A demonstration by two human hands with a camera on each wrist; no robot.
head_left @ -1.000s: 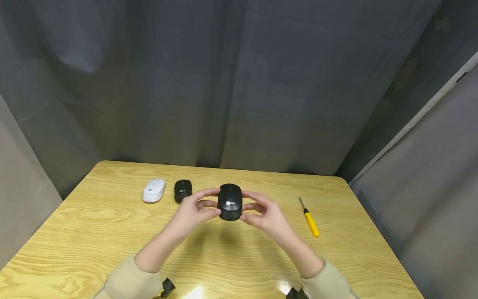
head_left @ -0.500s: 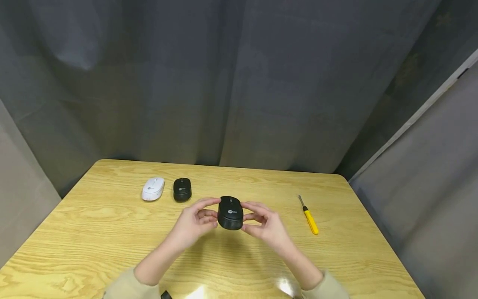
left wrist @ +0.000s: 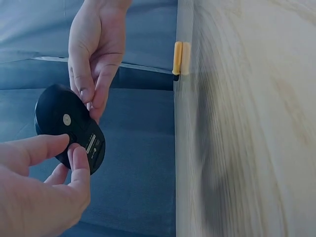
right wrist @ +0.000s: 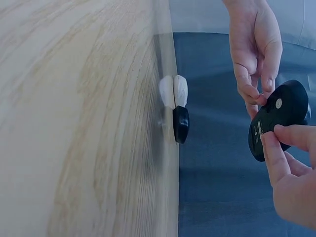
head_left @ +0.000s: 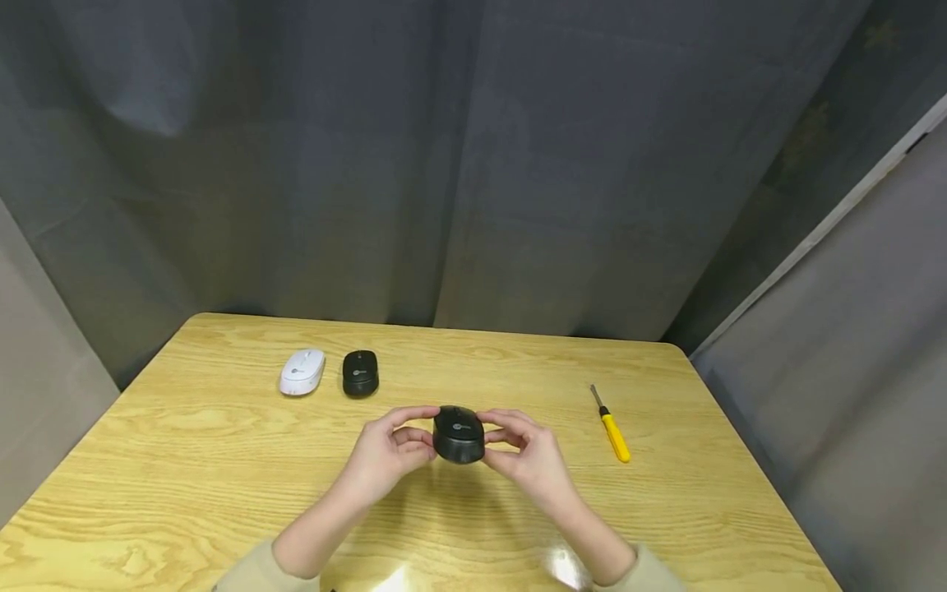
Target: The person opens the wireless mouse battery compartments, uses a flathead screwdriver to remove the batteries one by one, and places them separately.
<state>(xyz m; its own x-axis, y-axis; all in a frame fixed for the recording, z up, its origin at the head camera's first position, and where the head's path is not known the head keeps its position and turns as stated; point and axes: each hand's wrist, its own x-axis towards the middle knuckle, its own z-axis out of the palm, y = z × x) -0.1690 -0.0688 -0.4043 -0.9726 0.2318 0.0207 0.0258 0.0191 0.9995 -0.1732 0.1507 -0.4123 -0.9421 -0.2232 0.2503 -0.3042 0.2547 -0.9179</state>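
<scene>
Now your left hand (head_left: 385, 452) and right hand (head_left: 531, 462) pinch a black computer mouse (head_left: 459, 440) over the bench (head_left: 170, 477); uneven pressure could drop it.

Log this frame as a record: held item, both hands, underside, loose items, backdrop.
held: black mouse, raised off the table
left hand: grips the mouse's left side
right hand: grips its right side
underside: pale round spot, printed label; text unreadable
loose on table: white mouse; second black mouse right of it; yellow-handled screwdriver, farther right
backdrop: dark curtain
</scene>
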